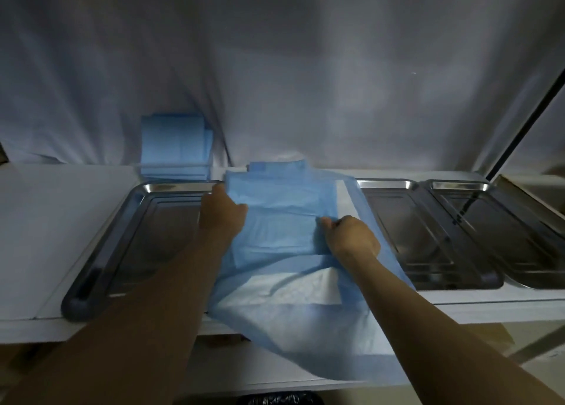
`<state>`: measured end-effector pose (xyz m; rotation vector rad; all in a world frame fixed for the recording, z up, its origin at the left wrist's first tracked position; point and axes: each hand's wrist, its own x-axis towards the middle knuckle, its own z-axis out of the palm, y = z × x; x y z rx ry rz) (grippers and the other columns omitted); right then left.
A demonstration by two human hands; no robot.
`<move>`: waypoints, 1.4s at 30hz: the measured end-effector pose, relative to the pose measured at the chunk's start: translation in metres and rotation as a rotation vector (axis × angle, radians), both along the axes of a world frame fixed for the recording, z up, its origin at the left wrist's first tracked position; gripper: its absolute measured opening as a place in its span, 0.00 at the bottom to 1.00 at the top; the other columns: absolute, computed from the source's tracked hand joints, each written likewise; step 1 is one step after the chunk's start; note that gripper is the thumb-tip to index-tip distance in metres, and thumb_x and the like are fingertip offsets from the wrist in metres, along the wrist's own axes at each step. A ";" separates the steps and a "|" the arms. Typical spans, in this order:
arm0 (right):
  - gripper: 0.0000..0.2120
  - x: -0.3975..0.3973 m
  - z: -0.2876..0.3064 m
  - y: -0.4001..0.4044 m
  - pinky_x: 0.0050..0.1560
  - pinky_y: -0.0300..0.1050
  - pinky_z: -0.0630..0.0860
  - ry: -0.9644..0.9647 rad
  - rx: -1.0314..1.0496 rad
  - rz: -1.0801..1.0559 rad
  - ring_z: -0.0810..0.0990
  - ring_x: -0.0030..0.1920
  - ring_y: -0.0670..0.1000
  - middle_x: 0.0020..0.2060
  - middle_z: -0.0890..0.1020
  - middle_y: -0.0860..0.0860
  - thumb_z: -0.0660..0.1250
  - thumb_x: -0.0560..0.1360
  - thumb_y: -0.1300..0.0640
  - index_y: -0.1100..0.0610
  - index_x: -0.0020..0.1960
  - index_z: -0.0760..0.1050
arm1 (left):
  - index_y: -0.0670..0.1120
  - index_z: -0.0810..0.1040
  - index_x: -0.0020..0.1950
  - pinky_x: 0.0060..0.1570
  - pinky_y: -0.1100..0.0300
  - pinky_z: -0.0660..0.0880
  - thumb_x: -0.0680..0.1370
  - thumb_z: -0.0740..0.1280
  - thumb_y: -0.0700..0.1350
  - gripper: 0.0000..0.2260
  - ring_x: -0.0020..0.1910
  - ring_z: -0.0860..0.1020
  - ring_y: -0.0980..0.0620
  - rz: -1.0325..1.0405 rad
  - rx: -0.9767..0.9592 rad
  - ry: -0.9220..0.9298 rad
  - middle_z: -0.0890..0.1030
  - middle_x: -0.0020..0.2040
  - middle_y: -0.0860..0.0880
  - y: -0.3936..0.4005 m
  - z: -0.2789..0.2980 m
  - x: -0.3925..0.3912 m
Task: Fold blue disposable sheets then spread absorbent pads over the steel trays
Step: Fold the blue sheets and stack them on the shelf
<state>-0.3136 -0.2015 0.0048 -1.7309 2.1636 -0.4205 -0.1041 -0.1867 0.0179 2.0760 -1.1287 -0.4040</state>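
Note:
A blue absorbent pad (281, 230) with a white padded face lies partly unfolded in the middle of the white counter, its lower part hanging over the front edge. My left hand (221, 213) grips the pad's upper left edge. My right hand (351, 236) pinches a fold at the pad's right side. Three steel trays are visible: one on the left (146, 221), partly covered by the pad and my left arm, and two bare ones on the right (406, 221), (495, 221). A stack of folded blue sheets (175, 143) leans against the back drape.
A white drape (305, 68) hangs behind the counter. A dark pole (526, 123) slants down at the far right, its reflection showing in the rightmost tray. Bare white counter (55, 221) lies to the left of the trays. Something dark sits below the counter's front edge.

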 end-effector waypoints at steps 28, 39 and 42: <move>0.21 -0.034 0.007 -0.041 0.57 0.49 0.72 -0.281 -0.141 0.036 0.77 0.58 0.61 0.59 0.78 0.58 0.57 0.77 0.61 0.50 0.68 0.68 | 0.37 0.60 0.71 0.64 0.46 0.68 0.77 0.64 0.48 0.27 0.68 0.68 0.37 0.039 0.167 -0.018 0.67 0.69 0.36 -0.031 -0.005 -0.032; 0.26 -0.011 0.004 -0.053 0.66 0.43 0.68 -0.361 -0.203 0.150 0.74 0.64 0.55 0.65 0.75 0.53 0.55 0.75 0.66 0.50 0.71 0.69 | 0.41 0.69 0.60 0.55 0.45 0.71 0.76 0.62 0.37 0.13 0.59 0.74 0.36 0.176 -0.199 -0.086 0.74 0.60 0.39 -0.037 0.008 -0.008; 0.27 0.000 0.006 -0.053 0.65 0.42 0.65 -0.428 -0.156 0.196 0.71 0.66 0.55 0.67 0.71 0.55 0.62 0.76 0.63 0.59 0.74 0.60 | 0.40 0.68 0.63 0.56 0.45 0.71 0.76 0.64 0.36 0.16 0.58 0.74 0.35 0.146 -0.133 -0.090 0.69 0.62 0.38 -0.038 0.007 0.000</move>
